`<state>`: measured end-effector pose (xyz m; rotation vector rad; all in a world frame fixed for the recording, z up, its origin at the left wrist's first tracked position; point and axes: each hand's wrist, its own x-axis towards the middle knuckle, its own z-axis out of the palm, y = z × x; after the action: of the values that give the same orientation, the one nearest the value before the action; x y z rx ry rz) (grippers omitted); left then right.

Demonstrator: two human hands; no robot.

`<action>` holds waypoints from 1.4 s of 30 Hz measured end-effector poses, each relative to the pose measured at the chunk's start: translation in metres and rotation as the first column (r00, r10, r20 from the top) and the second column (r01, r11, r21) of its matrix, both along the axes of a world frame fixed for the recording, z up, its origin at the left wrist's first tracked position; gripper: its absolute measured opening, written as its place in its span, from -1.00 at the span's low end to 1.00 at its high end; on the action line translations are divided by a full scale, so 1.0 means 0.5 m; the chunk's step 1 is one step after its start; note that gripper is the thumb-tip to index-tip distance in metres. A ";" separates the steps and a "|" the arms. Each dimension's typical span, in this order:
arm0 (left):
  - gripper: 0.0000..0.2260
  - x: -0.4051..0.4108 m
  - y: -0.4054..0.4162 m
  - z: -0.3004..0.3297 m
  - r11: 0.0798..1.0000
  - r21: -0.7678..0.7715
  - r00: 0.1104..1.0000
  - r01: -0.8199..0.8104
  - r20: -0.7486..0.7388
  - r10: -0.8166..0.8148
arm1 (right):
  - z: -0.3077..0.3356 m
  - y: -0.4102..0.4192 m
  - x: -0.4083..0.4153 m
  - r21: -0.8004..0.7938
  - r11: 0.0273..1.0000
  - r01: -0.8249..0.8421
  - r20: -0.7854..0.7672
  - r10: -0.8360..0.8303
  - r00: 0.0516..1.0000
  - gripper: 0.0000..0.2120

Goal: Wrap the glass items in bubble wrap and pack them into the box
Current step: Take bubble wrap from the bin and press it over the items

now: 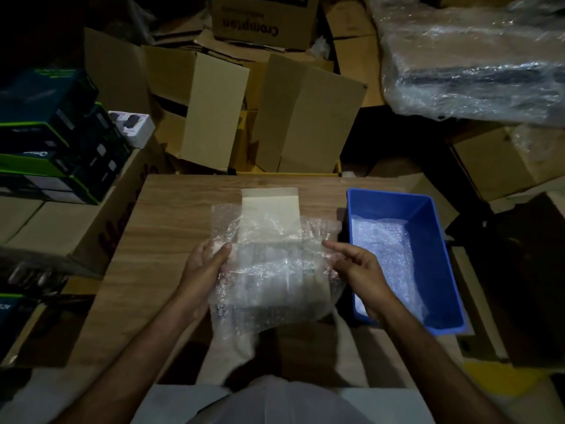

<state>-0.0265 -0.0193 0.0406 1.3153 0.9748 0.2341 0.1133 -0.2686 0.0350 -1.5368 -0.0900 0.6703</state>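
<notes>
Your left hand [205, 264] grips the bubble wrap [269, 270] bundle, your right hand [357, 267] pinches its edge — fold snugly; the glass inside is probably hidden.

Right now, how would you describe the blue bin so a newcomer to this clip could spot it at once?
Start at the wooden table in the middle of the view. At its right edge, beside the right hand, sits the blue bin, an open plastic tub lined with bubble wrap. It is the only bright blue container among brown cardboard boxes.
</notes>
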 end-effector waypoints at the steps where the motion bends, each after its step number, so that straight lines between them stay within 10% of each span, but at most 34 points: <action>1: -0.47 -0.004 0.008 0.002 0.999 0.026 1.000 0.028 -0.004 -0.028 | -0.004 -0.003 0.004 -0.023 1.000 0.005 0.014 -0.005 1.000 -0.65; 10: -0.57 -0.045 0.074 0.012 0.889 -0.170 0.902 0.426 0.158 -0.402 | -0.035 -0.021 0.022 -0.320 0.933 -0.167 0.187 0.235 0.954 -0.36; 13: -0.46 -0.047 0.071 0.021 0.845 0.084 0.848 0.528 0.001 -0.530 | -0.022 -0.022 0.023 -0.453 0.875 -0.170 0.290 0.325 0.900 -0.46; 17: -0.83 -0.035 0.071 0.014 0.699 0.446 0.828 0.559 -0.258 -0.497 | 0.001 -0.019 0.039 -0.592 0.785 -0.183 0.434 0.501 0.749 -0.89; 19: -0.91 -0.037 0.083 0.016 0.638 0.535 0.827 0.553 -0.266 -0.494 | 0.009 -0.025 0.059 -0.576 0.769 -0.276 0.427 0.572 0.701 -0.68; 24: -0.82 -0.046 0.076 0.052 0.857 0.232 0.873 0.460 0.055 -0.484 | 0.051 -0.044 0.086 -0.198 0.850 -0.488 0.134 0.517 0.845 -0.86; 31: -0.60 -0.042 0.070 -0.017 0.970 0.031 0.969 0.242 0.050 -0.243 | -0.031 0.002 0.043 -0.038 0.998 -0.049 -0.028 0.048 0.998 -0.64; 36: -0.55 -0.063 0.084 -0.042 0.957 0.151 0.961 0.247 0.093 -0.262 | -0.058 -0.025 0.030 -0.007 0.981 -0.194 0.064 0.194 0.979 -0.23; 42: -0.50 -0.072 0.090 -0.032 0.899 0.135 0.904 0.416 0.049 -0.425 | -0.062 -0.019 0.031 -0.078 0.945 -0.319 0.136 0.327 0.935 -0.46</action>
<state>-0.0625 0.0256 0.0247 1.5832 0.5955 0.0093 0.1291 -0.2781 0.0037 -1.6400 -0.4478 0.8225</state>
